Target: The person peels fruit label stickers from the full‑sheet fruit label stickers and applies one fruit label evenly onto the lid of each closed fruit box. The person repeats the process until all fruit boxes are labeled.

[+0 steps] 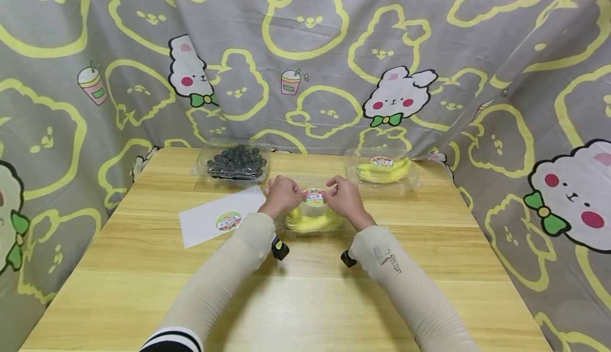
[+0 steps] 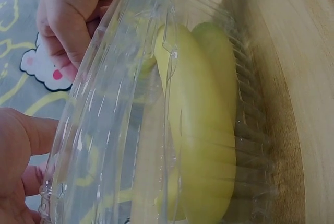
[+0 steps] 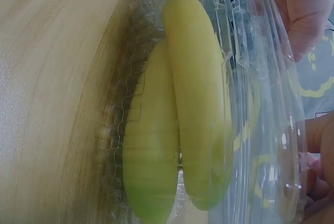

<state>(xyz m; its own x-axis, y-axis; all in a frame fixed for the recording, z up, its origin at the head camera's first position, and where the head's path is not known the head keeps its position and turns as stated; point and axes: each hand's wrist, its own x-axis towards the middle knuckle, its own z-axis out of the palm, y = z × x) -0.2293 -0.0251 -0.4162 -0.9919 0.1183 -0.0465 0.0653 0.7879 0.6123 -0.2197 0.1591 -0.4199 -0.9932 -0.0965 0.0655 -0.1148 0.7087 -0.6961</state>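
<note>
A round printed sticker (image 1: 315, 197) lies over the lid of a clear plastic clamshell box (image 1: 312, 228) in the head view. Inside the box are yellow bananas (image 1: 305, 223), green at some tips. My left hand (image 1: 282, 195) pinches the sticker's left edge, fingers curled. At its right edge my right hand (image 1: 346, 199) pinches in the same way. In the left wrist view, the left fingers (image 2: 44, 135) are right at the lid, and the right hand (image 2: 70, 23) is higher in the frame. The sticker's face is hidden in both wrist views.
At the back left stands a clear box of dark grapes (image 1: 236, 162). A second banana box (image 1: 384, 173) with a round sticker on its lid stands at the back right. White backing paper (image 1: 202, 219) bearing one sticker lies left of my hands. A patterned curtain (image 1: 320, 113) encloses the table.
</note>
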